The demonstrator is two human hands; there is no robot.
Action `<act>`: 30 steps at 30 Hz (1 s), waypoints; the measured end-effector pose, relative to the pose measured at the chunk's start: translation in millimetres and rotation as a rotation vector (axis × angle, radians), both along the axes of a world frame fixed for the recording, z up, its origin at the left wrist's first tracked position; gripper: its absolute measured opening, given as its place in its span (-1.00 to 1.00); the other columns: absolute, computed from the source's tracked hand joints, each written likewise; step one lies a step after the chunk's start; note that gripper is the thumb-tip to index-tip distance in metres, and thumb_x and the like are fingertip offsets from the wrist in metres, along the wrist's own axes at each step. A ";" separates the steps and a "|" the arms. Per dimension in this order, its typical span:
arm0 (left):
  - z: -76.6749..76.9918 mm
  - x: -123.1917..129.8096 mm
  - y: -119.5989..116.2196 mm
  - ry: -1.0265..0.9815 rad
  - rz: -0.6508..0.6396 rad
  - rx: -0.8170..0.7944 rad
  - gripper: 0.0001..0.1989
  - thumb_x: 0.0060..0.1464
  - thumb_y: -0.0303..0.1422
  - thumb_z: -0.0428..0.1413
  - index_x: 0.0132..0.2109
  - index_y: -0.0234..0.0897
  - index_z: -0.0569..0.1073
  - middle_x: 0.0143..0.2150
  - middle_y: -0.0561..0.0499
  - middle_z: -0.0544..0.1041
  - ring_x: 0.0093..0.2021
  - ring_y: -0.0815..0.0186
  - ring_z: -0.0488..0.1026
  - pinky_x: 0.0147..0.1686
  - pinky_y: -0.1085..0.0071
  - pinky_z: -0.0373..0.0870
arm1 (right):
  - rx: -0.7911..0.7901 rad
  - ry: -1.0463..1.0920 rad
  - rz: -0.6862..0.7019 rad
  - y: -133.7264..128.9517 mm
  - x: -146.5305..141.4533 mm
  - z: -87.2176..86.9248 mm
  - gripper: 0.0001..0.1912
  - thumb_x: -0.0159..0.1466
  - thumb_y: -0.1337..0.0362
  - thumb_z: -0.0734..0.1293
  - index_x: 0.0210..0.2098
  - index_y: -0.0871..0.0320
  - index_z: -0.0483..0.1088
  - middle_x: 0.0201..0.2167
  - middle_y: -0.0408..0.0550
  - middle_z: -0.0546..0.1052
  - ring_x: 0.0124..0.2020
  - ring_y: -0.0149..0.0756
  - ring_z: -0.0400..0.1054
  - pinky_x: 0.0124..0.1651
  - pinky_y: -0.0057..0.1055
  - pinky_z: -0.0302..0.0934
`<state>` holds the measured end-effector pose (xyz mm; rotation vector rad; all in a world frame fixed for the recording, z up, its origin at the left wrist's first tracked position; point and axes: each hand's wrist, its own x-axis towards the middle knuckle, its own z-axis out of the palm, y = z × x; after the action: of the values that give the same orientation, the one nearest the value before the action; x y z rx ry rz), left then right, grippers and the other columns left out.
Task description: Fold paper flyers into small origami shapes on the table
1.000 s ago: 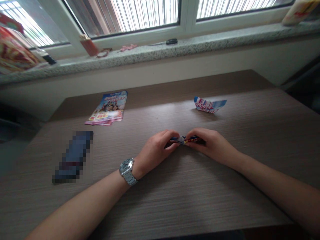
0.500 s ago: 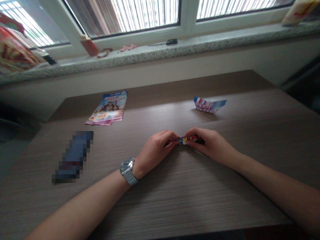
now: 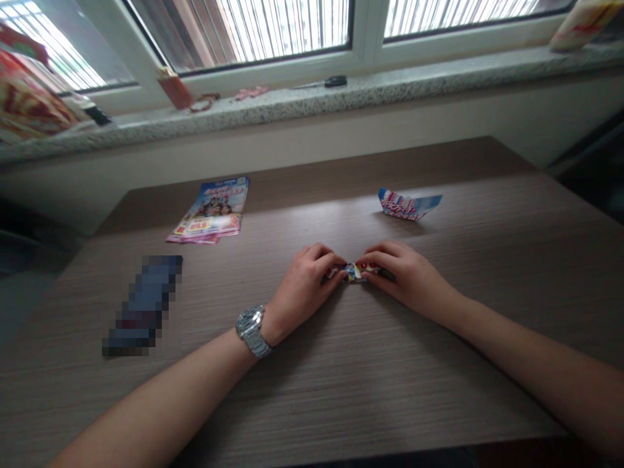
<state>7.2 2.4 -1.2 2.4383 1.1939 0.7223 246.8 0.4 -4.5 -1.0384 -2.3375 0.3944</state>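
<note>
Your left hand (image 3: 303, 278) and right hand (image 3: 412, 278) are pinching a small folded paper (image 3: 351, 272) over the counter (image 3: 312, 390), seemingly part-shaped; beyond, one boat-like paper (image 3: 402, 207) is standing folded, while leaflets (image 3: 217, 203) are lying flat.

Mid-frame | left hand (image 3: 305, 278), right hand (image 3: 412, 276): knuckles slightly higher | folded paper (image 3: 355, 272): visible printed patch between fingertips differs from earlier

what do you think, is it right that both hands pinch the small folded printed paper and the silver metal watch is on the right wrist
Wrong wrist: the head view shows the silver metal watch on the left wrist. Both hands do pinch the folded paper.
</note>
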 end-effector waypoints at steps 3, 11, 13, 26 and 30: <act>-0.5 0.1 0.4 0.010 0.008 0.001 -0.86 0.29 -0.33 0.18 -0.04 -0.23 0.55 -0.09 -0.07 0.51 -0.10 0.21 0.45 -0.06 0.26 0.42 | 0.048 -0.037 0.018 -1.5 -0.4 0.9 -0.78 0.42 0.27 0.31 0.01 0.14 0.51 -0.07 0.10 0.58 -0.05 -0.08 0.43 0.01 -0.13 0.34; 0.3 2.7 -0.1 0.043 0.021 0.045 -0.88 0.29 -0.32 0.18 -0.08 -0.22 0.54 -0.10 -0.06 0.53 -0.12 0.23 0.46 -0.09 0.29 0.42 | 0.086 -0.125 0.089 -5.7 -2.3 2.7 -0.72 0.44 0.27 0.28 0.06 0.19 0.53 0.04 0.11 0.58 0.01 -0.10 0.46 0.09 -0.16 0.38; 1.2 2.4 -0.7 0.079 0.014 0.077 -0.88 0.31 -0.32 0.16 -0.08 -0.21 0.55 -0.10 -0.05 0.54 -0.12 0.23 0.47 -0.08 0.28 0.43 | 0.090 -0.138 0.085 -4.7 -2.6 2.4 -0.71 0.45 0.26 0.27 0.07 0.18 0.53 0.04 0.10 0.59 0.01 -0.10 0.46 0.10 -0.16 0.39; 9.8 1.8 -15.4 0.334 -0.177 0.209 -0.65 0.40 -0.29 0.01 0.22 -0.29 0.44 0.20 -0.14 0.50 0.14 0.13 0.47 0.16 0.16 0.47 | 0.155 -0.218 0.036 -0.9 0.6 1.8 -0.68 0.46 0.29 0.25 0.11 0.23 0.52 0.14 0.13 0.56 0.09 -0.08 0.48 0.15 -0.16 0.41; 13.0 3.3 -20.0 0.380 -0.176 0.199 -0.60 0.40 -0.27 0.00 0.27 -0.36 0.39 0.25 -0.19 0.47 0.19 0.10 0.46 0.21 0.15 0.45 | 0.153 -0.270 0.037 -5.7 -0.8 1.0 -0.63 0.46 0.28 0.23 0.17 0.28 0.46 0.23 0.15 0.50 0.18 -0.04 0.44 0.25 -0.11 0.35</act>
<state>10.5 -17.6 11.8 2.8974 1.0524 0.3498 246.1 -5.3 -3.5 -1.0280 -2.5808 0.0896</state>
